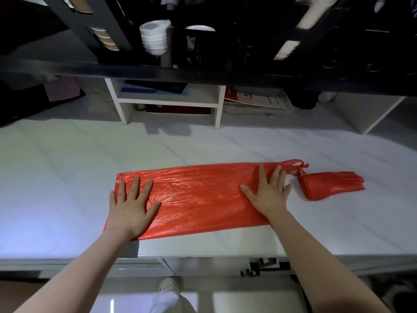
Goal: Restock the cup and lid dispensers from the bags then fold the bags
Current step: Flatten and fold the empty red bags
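With left hand and right hand pressed flat, holding nothing, on the red plastic bag, I fear slick film slipping, folding crooked.

- Red bag spread flat on white table.
- Left hand and right hand pressed flat on bag's ends, fingers straight.
- Folded red bag just beside right hand.
- White cups stacked in black dispenser above.
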### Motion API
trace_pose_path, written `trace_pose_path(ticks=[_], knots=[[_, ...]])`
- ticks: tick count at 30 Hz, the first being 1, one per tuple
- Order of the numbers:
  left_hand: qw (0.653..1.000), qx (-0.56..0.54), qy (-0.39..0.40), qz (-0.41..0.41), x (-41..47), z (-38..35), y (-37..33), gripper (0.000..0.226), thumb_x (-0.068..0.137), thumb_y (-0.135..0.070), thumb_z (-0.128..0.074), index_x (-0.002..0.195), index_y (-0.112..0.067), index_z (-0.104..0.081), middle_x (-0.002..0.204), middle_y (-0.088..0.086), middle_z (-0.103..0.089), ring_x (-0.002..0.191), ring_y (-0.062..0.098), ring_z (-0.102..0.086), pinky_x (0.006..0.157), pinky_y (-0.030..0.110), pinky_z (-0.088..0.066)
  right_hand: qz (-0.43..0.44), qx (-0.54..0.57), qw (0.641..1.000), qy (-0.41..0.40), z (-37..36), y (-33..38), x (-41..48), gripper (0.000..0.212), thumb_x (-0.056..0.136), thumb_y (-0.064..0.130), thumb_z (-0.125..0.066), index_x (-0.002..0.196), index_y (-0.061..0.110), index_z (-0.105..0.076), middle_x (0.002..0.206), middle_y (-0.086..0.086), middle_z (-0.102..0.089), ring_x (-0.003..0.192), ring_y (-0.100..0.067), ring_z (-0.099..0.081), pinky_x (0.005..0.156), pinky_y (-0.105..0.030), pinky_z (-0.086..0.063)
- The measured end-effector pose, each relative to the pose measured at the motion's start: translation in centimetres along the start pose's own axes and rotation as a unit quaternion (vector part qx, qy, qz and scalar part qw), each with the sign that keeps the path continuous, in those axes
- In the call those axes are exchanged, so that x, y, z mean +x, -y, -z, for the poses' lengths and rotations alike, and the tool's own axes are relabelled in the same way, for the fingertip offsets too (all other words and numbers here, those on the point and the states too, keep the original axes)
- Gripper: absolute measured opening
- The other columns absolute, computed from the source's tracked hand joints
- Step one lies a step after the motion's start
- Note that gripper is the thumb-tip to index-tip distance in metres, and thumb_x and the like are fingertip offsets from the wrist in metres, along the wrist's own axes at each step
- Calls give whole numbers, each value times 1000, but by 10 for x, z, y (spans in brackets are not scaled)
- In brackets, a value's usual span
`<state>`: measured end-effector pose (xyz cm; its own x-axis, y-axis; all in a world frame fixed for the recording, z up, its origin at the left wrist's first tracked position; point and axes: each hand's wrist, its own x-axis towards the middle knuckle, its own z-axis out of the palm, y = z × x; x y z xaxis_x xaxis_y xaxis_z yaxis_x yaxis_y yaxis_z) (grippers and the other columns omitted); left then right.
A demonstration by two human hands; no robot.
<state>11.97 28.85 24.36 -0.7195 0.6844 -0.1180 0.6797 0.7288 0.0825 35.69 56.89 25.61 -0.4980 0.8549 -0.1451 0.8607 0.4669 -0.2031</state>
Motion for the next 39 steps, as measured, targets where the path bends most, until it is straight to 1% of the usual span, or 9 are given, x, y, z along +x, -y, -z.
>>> trace_pose_path(ticks=[4,11,15,21,25,28,32,35,39], knots=[[1000,-1,0,0,0,1,-1,81,73,-77,6,147,-45,7,160,-1,7,145,34,9,115,53,1,-22,14,1000,1,4,-1,3,106,79,80,-31,151,12,7,157,-7,22,145,-32,15,113,-61,-1],[1000,-7,-3,20,1,0,-1,78,78,-76,-2,148,-43,2,160,0,5,145,35,8,116,52,1,42,-6,995,-86,11,9,-24,80,90,65,-32,152,23,-4,158,-12,16,144,-33,13,112,-60,1],[994,-45,-2,99,-2,2,-8,73,86,-73,-13,150,-39,-3,160,3,4,144,37,9,114,54,2,89,-45,991,-84,12,16,-41,73,93,61,-30,152,26,-4,158,-11,17,144,-31,19,112,-58,6],[916,-290,50,273,0,36,-53,72,90,-70,-18,151,-35,-4,160,3,5,144,35,10,111,58,8,163,-61,982,-79,10,37,-59,70,93,62,-21,151,33,4,154,-3,30,139,-23,32,111,-53,16],[934,-289,27,207,0,45,-55,48,101,-39,-23,148,-32,-19,160,0,1,144,35,-3,110,54,-13,197,-55,977,-61,8,49,-71,68,94,61,-23,151,34,1,153,-3,29,139,-21,30,111,-50,16],[945,-244,-13,216,-12,44,-37,58,90,-53,-40,144,-38,-26,158,-7,-11,134,35,-23,101,49,-27,216,-41,975,-42,4,51,-82,67,94,58,-30,151,33,-5,154,-1,27,140,-19,29,110,-47,16],[989,-121,-24,83,-17,32,-8,56,87,-47,-57,137,-29,-43,145,2,-40,129,33,-36,101,45,-35,225,-38,974,-12,0,43,-96,65,94,56,-35,151,33,-11,158,-1,18,144,-21,21,113,-48,11],[978,-202,-40,34,-24,28,-16,48,82,-42,-66,124,-19,-58,117,11,-60,109,31,-55,88,37,-44,216,-38,976,10,0,32,-102,65,94,58,-35,151,33,-13,159,-2,16,145,-21,18,114,-50,7],[963,-264,-35,31,-45,22,-48,40,76,-52,-70,99,-21,-59,94,3,-64,90,26,-60,69,31,-43,195,-33,980,18,0,13,-112,66,93,59,-35,150,33,-14,160,-3,12,146,-24,13,115,-50,3]])
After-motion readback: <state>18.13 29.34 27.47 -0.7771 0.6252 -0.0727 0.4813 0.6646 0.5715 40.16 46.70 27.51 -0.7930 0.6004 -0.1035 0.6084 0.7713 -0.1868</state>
